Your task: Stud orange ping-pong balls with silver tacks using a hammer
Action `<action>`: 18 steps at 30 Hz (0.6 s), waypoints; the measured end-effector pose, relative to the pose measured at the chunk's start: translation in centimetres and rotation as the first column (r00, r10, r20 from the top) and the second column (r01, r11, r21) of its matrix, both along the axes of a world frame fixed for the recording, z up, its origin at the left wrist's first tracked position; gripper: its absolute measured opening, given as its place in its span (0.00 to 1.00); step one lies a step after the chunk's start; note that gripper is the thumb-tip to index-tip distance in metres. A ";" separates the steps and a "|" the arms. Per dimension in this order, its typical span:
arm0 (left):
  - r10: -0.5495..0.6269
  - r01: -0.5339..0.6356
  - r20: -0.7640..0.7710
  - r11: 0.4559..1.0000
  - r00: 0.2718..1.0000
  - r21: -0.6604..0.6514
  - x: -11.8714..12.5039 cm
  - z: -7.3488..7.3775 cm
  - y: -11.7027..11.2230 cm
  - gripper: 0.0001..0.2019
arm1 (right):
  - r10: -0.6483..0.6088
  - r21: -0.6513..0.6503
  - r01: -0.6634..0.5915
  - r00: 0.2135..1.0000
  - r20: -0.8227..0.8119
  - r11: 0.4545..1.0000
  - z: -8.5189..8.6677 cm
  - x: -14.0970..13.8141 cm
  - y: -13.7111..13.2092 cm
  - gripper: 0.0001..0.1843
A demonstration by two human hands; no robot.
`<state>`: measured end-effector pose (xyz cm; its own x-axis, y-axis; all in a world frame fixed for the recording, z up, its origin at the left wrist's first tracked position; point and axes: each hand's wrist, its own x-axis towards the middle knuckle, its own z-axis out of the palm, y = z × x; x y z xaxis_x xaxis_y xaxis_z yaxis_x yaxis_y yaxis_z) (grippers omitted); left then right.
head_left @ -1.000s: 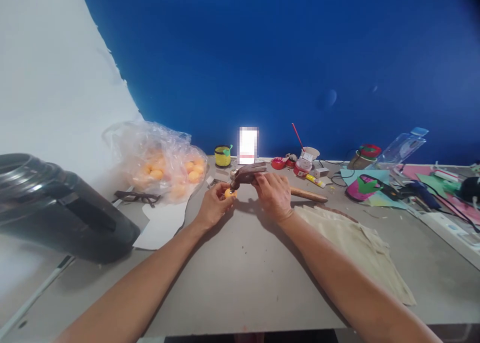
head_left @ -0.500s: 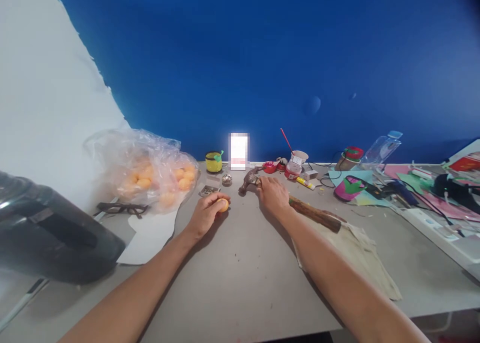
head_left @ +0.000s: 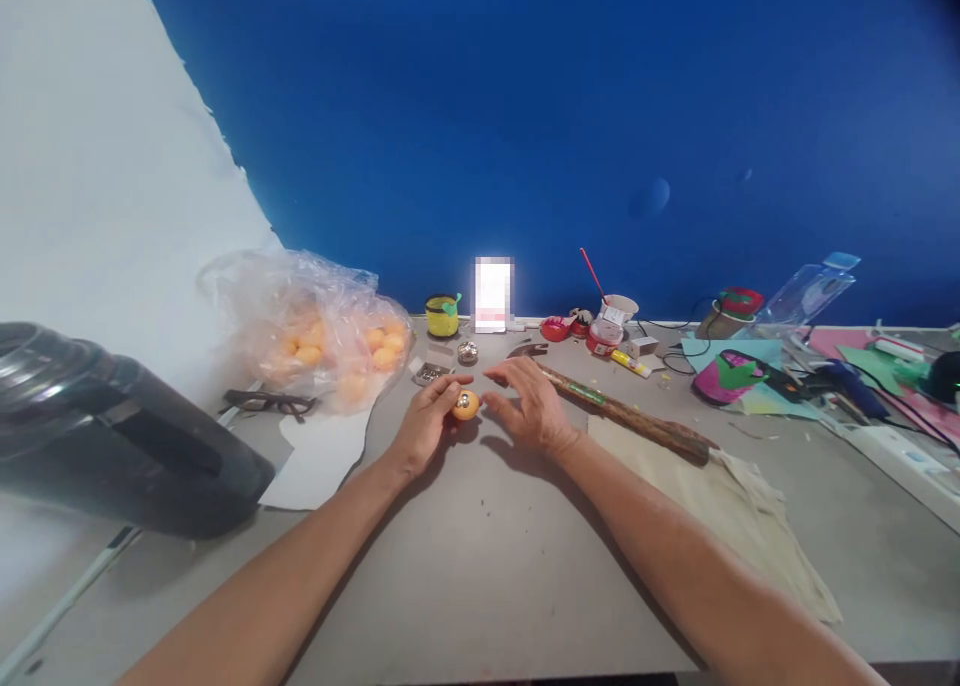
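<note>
My left hand pinches a small orange ball with a shiny metal piece on its top, holding it on the grey table. My right hand rests beside the ball with fingers spread, its fingertips touching or almost touching the ball. A hammer with a worn wooden handle lies on the table just behind my right hand, head near the wall side.
A clear plastic bag of orange balls sits at back left, glasses and white paper beside it. A black appliance fills the left. A beige cloth lies right. Craft clutter lines the back and right edge.
My right hand has let go of the hammer, which now lies flat on the table, and has moved to the ball. My left hand has kept hold of the ball.
</note>
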<state>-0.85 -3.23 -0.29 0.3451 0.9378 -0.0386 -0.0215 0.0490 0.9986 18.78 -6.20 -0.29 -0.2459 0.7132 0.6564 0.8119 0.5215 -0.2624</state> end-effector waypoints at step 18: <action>-0.091 0.095 0.093 0.995 0.991 -0.035 0.9 0.0 -1.3 0.25 | 0.099 -0.140 -0.101 0.995 -0.017 0.985 -0.6 -1.6 -0.3 0.10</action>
